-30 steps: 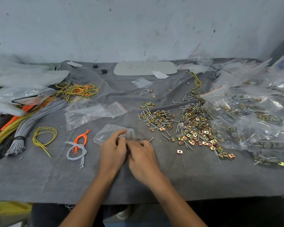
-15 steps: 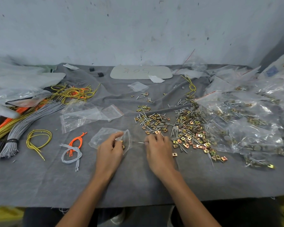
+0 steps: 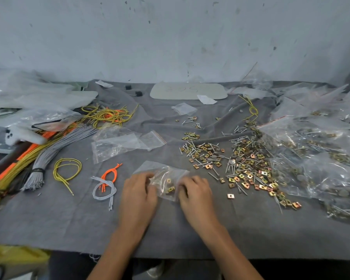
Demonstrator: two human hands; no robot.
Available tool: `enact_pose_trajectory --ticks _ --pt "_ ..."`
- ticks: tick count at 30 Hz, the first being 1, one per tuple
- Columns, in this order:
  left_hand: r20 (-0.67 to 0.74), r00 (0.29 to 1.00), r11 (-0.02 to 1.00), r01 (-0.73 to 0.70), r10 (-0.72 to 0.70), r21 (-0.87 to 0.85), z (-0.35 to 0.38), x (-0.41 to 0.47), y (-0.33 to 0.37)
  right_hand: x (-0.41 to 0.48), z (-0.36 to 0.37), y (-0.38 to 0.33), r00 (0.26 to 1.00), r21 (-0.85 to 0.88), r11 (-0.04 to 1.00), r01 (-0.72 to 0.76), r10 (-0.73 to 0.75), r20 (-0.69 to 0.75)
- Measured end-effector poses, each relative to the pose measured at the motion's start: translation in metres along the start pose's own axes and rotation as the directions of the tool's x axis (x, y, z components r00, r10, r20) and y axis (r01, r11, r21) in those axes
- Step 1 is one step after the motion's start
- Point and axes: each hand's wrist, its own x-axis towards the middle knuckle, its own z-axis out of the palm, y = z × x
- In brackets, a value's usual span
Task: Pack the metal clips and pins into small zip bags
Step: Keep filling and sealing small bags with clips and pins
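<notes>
A small clear zip bag point(image 3: 166, 178) with a few brass clips inside lies on the grey cloth between my hands. My left hand point(image 3: 137, 196) grips its left edge and my right hand point(image 3: 196, 191) grips its right edge, fingers curled. To the right spreads a loose pile of brass square clips and steel pins point(image 3: 240, 164). One single clip point(image 3: 230, 196) lies apart near my right hand.
Empty zip bags point(image 3: 121, 144) lie left of centre. Filled bags point(image 3: 321, 158) heap at the right. Bundles of grey, yellow and orange cords point(image 3: 38, 158) cover the left side, with small cord loops point(image 3: 104, 184) near my left hand. A white plate point(image 3: 188, 90) sits by the wall.
My right hand came back from the clip pile to the bag. The bag now lies between both hands, each hand holding one side of it.
</notes>
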Motion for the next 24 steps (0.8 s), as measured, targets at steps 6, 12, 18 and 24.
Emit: enact_pose_trajectory --ticks 6,12,18,24 --pt "0.135 0.984 0.935 -0.153 0.115 0.319 -0.002 -0.003 -0.015 -0.003 0.0 0.003 0.998 0.028 0.998 -0.056 0.058 -0.039" --pt "0.129 0.973 0.941 -0.218 0.19 0.259 0.001 -0.008 -0.011 -0.001 0.001 0.005 0.998 0.032 0.997 -0.069 0.069 0.008" --pt "0.218 0.965 0.988 -0.151 0.143 0.02 0.007 -0.001 0.004 0.001 -0.002 0.006 0.998 0.184 0.982 -0.037 0.029 0.049" --pt "0.146 0.986 0.993 -0.087 0.076 0.076 0.018 0.008 0.013 0.002 -0.007 0.003 0.97 0.238 0.97 0.042 -0.096 0.221"
